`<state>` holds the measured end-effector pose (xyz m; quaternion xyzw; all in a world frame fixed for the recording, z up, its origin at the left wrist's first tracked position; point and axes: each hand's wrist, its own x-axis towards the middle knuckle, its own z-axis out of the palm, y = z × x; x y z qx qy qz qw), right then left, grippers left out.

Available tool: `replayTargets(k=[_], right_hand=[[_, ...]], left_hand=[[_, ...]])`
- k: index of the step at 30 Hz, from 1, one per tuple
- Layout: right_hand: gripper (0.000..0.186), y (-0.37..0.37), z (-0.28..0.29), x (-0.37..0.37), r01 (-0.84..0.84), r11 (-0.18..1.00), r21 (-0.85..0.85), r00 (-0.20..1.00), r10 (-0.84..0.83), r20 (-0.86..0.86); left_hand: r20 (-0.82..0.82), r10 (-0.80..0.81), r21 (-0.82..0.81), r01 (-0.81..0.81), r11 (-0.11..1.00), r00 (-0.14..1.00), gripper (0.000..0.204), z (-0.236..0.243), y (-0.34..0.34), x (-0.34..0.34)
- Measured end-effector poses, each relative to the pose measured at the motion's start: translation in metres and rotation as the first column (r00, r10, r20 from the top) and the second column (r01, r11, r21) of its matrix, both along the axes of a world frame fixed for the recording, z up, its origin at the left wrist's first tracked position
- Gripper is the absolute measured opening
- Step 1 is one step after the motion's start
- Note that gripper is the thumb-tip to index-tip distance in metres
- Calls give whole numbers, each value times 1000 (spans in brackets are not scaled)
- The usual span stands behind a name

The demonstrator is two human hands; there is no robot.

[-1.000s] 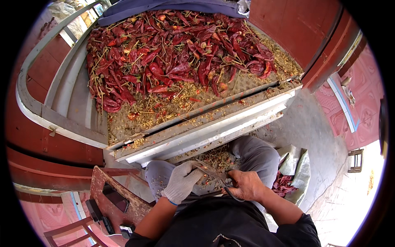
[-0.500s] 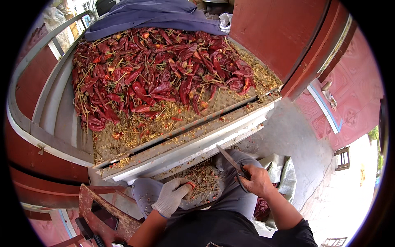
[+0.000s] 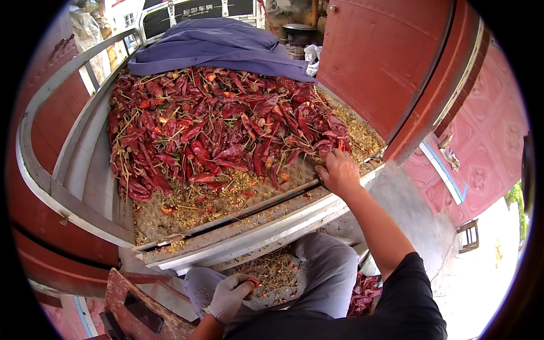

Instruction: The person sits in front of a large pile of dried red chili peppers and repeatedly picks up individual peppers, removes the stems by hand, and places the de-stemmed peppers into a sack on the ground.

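The gloved left hand point(image 3: 228, 297) pinches a small red pepper piece point(image 3: 253, 281); whether the bare right hand point(image 3: 339, 173) grips anything, I cannot tell. Touching or just beyond its fingers lies the pepper heap point(image 3: 221, 133): pods look light, dry, likely brittle, best held by the stem. The metal bed edge point(image 3: 272, 231) passes under its wrist; leftward, the seed-strewn bed floor point(image 3: 297, 175) gives room.

Peppers point(image 3: 229, 127) deep red; cloth point(image 3: 218, 48) purplish blue; glove point(image 3: 225, 300) off-white; door point(image 3: 379, 62) brick red; wall point(image 3: 487, 130) patterned pink; trousers point(image 3: 331, 272) grey; sleeve point(image 3: 411, 294) black.
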<state>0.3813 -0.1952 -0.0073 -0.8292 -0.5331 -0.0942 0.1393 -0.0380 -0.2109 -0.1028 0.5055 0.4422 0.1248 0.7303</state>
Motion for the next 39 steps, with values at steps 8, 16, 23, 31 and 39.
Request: replayTargets(k=[8,16,23,31,39], right_hand=[[32,46,-29,-53,-82,995,-58,966,65,-251],[28,2,-10,-90,-104,994,47,651,103,-752],[13,-100,-25,-158,-19,990,138,-75,137,-988],[5,-245,31,-90,475,788,393,242,312,-919],[17,-257,-10,-121,300,947,113,76,94,-993]], left_hand=[[38,-34,-1,34,999,999,22,-3,-1,1],[204,20,-23,-15,1000,979,29,3,0,-2],[313,211,-120,-181,976,926,30,20,13,44],[106,-451,474,353,807,886,40,42,-51,151],[-60,-615,619,513,595,786,67,57,-57,149]])
